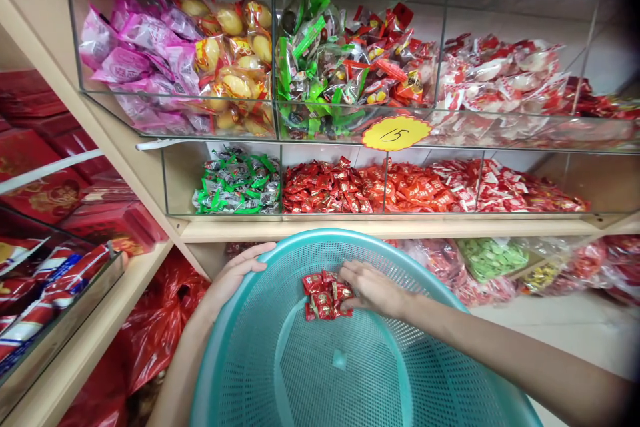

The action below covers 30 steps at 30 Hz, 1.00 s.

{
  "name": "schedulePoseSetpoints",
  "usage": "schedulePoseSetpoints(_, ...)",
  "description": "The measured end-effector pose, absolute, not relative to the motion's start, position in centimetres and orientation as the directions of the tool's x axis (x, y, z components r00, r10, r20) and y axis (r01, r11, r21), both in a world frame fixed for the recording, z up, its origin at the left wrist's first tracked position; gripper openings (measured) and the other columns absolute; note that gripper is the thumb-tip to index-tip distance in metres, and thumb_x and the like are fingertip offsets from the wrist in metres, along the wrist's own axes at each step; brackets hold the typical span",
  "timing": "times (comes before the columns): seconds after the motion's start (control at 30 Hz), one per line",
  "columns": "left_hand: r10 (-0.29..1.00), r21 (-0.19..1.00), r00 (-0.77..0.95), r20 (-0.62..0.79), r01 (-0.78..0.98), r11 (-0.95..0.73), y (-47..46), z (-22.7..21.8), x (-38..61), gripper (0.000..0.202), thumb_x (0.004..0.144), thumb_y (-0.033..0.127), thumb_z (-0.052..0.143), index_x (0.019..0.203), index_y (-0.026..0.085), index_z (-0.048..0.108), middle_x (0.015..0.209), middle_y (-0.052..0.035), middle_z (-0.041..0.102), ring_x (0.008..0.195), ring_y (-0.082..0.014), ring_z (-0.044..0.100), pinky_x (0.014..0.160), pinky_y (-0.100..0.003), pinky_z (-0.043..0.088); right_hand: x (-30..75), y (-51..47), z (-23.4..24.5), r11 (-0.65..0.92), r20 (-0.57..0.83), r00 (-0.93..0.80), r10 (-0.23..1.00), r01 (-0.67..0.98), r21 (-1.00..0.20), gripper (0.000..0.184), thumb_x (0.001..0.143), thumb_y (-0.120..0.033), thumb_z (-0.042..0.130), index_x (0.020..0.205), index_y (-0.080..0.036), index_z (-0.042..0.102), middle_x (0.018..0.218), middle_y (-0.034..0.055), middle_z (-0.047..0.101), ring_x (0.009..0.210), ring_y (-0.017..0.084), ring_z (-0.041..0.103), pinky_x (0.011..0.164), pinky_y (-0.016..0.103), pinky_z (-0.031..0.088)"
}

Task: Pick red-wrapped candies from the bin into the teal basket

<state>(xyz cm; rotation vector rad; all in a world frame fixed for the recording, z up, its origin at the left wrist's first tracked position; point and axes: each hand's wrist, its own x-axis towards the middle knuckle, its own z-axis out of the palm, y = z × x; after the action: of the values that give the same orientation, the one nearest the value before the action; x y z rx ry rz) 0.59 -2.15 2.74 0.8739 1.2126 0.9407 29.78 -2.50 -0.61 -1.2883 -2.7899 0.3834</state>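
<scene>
A round teal mesh basket (pixel 280 373) fills the lower middle of the view. My left hand (pixel 233 277) grips its far left rim, fingers curled over the edge. My right hand (pixel 373 290) reaches into the basket from the right. Its fingers are closed on a handful of small red wrapped candies (pixel 325 295), held over the mesh near the far wall. My right forearm crosses the basket's right rim.
Clear bins on wooden shelves stand behind the basket: pink packets (pixel 135 60), yellow sweets (pixel 235 60), green and red mixed (pixel 345 73), red-white wrappers (pixel 500 80). Below lie green-silver candies (pixel 240 183) and red candies (pixel 415 187). A yellow "15" tag (pixel 396 133) is stuck on. Red boxes (pixel 45 167) are at left.
</scene>
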Motion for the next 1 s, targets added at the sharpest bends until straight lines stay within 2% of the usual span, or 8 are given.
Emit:
schedulePoseSetpoints(0.2,0.926,0.918,0.111,-0.361,-0.131,0.374,-2.4,2.9,0.7,0.041,0.063,0.016,0.066,0.103,0.022,0.069,0.106,-0.0001,0.072,0.084,-0.0171,0.064,0.071,-0.023,0.047,29.0,-2.3,-0.6,0.62,-0.076,-0.662,0.746,0.731,-0.284,0.042,0.072,-0.041,0.07,0.102,-0.021,0.048,0.1,0.0063,0.058,0.095,0.022,0.054,0.082,0.034,0.04)
schedulePoseSetpoints(0.47,0.929,0.923,0.125,-0.348,-0.13,0.363,-2.1,2.6,0.4,0.042,0.063,0.017,0.066,0.105,0.021,0.069,0.104,-0.0013,0.073,0.088,-0.0188,0.064,0.075,-0.025,0.047,29.1,-2.5,-0.4,0.612,-0.087,-0.65,0.755,0.746,-0.263,0.043,0.07,-0.043,0.072,0.096,-0.02,0.047,0.095,0.0047,0.059,0.089,0.02,0.054,0.079,0.032,0.04)
schedulePoseSetpoints(0.67,0.936,0.932,0.106,-0.336,-0.105,0.347,-2.2,2.8,0.5,0.04,0.062,0.016,0.066,0.101,0.022,0.071,0.112,-0.0001,0.07,0.097,-0.0193,0.062,0.077,-0.023,0.046,29.6,-2.3,-0.4,0.63,-0.032,-0.663,0.748,0.724,-0.28,0.05,0.068,-0.051,0.07,0.099,-0.02,0.047,0.098,0.0056,0.057,0.092,0.022,0.054,0.081,0.033,0.041)
schedulePoseSetpoints(0.8,0.928,0.921,0.098,-0.36,-0.123,0.371,-2.2,2.8,0.6,0.041,0.061,0.016,0.066,0.102,0.022,0.07,0.103,0.0,0.073,0.087,-0.0179,0.064,0.072,-0.023,0.047,30.0,-2.3,0.1,0.637,-0.006,-0.664,0.748,0.72,-0.275,0.048,0.072,-0.058,0.062,0.099,-0.02,0.048,0.098,0.0061,0.058,0.09,0.022,0.055,0.081,0.035,0.042)
schedulePoseSetpoints(0.87,0.924,0.913,0.108,-0.366,-0.149,0.379,-2.1,2.6,0.5,0.042,0.061,0.015,0.066,0.103,0.02,0.069,0.096,-0.0004,0.075,0.081,-0.0172,0.065,0.07,-0.024,0.047,30.2,-2.0,1.2,0.667,0.046,-0.682,0.73,0.697,-0.264,0.045,0.078,-0.058,0.056,0.099,-0.02,0.048,0.098,0.007,0.058,0.089,0.022,0.056,0.08,0.035,0.042)
schedulePoseSetpoints(1.0,0.917,0.901,0.137,-0.374,-0.18,0.394,-1.7,1.8,0.2,0.046,0.061,0.016,0.066,0.107,0.02,0.067,0.091,-0.0005,0.076,0.073,-0.0164,0.066,0.068,-0.025,0.048,30.5,0.5,5.1,0.706,0.286,-0.646,0.708,0.66,-0.256,0.028,0.091,-0.046,0.042,0.095,-0.019,0.049,0.089,0.0071,0.058,0.081,0.018,0.055,0.074,0.031,0.042)
